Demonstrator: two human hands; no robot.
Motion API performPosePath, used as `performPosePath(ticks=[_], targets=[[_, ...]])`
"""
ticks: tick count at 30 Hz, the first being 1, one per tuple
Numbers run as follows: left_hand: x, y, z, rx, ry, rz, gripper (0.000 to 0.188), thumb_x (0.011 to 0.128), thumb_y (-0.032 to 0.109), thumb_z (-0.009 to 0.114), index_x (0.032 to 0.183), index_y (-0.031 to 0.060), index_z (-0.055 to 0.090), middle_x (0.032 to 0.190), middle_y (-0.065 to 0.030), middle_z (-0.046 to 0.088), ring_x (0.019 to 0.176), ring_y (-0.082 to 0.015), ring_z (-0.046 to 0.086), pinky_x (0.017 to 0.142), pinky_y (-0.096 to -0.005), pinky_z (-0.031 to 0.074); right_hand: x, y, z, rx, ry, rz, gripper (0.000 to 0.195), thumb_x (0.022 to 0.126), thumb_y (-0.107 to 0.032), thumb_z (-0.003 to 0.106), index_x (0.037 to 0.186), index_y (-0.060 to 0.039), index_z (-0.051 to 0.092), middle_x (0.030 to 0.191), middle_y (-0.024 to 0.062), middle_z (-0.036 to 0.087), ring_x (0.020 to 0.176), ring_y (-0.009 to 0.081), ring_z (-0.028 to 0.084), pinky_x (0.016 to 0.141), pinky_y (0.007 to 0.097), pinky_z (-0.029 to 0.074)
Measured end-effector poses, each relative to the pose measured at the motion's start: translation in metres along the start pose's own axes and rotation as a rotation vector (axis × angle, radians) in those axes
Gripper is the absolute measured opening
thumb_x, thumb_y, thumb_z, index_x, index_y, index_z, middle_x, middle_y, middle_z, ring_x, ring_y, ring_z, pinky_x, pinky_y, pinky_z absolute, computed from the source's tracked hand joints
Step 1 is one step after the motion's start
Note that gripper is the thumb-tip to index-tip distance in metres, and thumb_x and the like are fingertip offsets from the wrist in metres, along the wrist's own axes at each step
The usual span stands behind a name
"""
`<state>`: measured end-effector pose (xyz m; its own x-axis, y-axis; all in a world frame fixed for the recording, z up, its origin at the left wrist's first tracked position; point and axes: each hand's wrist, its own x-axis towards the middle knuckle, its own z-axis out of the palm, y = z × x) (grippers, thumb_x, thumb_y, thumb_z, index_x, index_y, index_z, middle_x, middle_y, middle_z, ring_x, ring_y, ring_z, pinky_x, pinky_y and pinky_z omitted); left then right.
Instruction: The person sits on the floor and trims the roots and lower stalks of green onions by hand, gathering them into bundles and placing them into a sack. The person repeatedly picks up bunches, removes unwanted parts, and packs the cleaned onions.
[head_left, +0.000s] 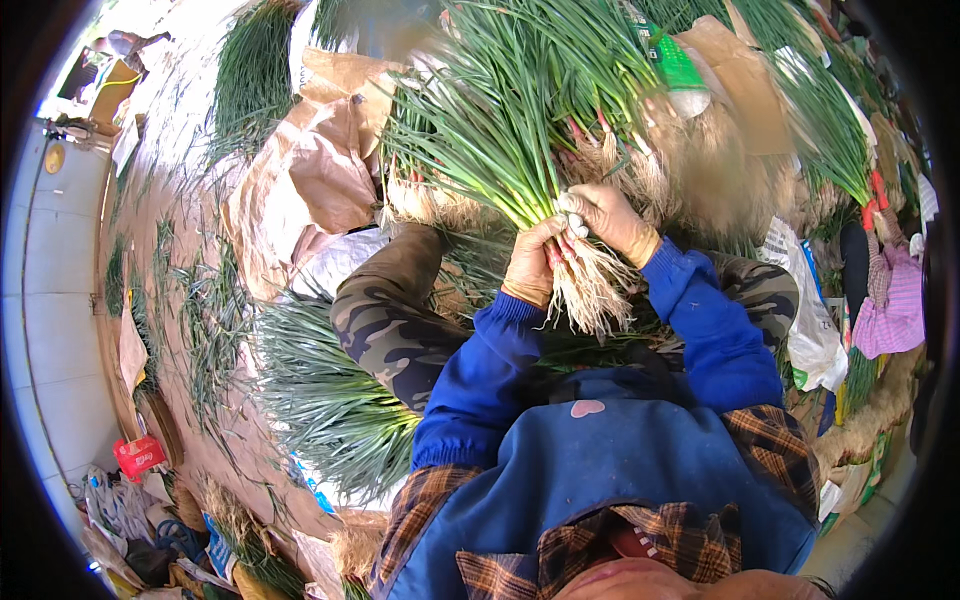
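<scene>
A bunch of green onions (525, 180) with reddish bases and pale, stringy roots is held upright in front of me, its leaves fanning away. My left hand (535, 255), in a tan glove, grips the stems just above the roots. My right hand (604, 214), also gloved, closes on the same bunch from the other side, its fingertips beside my left thumb. The roots (592, 289) hang below both hands. Just beyond them lie more rooted green onions (622, 157). Another pile of long green leaves (337, 390) rests by my left leg.
Crumpled brown paper (315, 172) lies at the front left. Loose leaves (210, 322) litter the floor at left. A white plastic sack (810, 315) is by my right knee. On the right, a co-worker's red-gloved hand (874, 199) touches another bunch. A red box (139, 455) stands near the wall.
</scene>
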<state>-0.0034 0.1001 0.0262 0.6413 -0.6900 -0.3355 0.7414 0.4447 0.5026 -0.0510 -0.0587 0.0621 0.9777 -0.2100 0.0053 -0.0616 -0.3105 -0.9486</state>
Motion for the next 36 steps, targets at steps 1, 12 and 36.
performPosePath(ticks=[1, 12, 36], targets=[[-0.001, -0.001, 0.002, -0.002, 0.017, -0.002, 0.019, 0.088, 0.014, 0.065, 0.083, -0.0044, 0.069, 0.071, -0.0126, 0.069, 0.047, -0.0126, 0.058, 0.042, -0.0206, 0.043, -0.005, 0.008, -0.001, -0.191, 0.119, -0.132, 0.028, 0.097, -0.031, 0.064, 0.102, -0.0045, 0.071, 0.078, 0.0083, 0.068, 0.071, 0.0221, 0.065, 0.068, 0.0334, 0.051], [-0.003, -0.019, 0.015, 0.256, 0.159, -0.003, 0.013, 0.085, 0.007, 0.067, 0.074, -0.0008, 0.066, 0.059, -0.0075, 0.063, 0.041, -0.0129, 0.054, 0.038, -0.0224, 0.039, 0.013, 0.025, 0.008, -0.401, 0.305, -0.012, 0.033, 0.090, -0.035, 0.071, 0.100, -0.0038, 0.069, 0.087, 0.0152, 0.070, 0.080, 0.0314, 0.067, 0.075, 0.0366, 0.052], [-0.025, 0.008, 0.038, -0.707, -0.319, -0.256, 0.014, 0.088, 0.018, 0.068, 0.090, 0.0075, 0.059, 0.072, -0.0001, 0.058, 0.064, -0.0136, 0.054, 0.061, -0.0300, 0.049, -0.016, -0.014, 0.046, 0.518, -0.314, 0.035, 0.019, 0.098, -0.015, 0.058, 0.112, -0.0034, 0.062, 0.085, 0.0079, 0.065, 0.075, 0.0182, 0.063, 0.067, 0.0313, 0.051]])
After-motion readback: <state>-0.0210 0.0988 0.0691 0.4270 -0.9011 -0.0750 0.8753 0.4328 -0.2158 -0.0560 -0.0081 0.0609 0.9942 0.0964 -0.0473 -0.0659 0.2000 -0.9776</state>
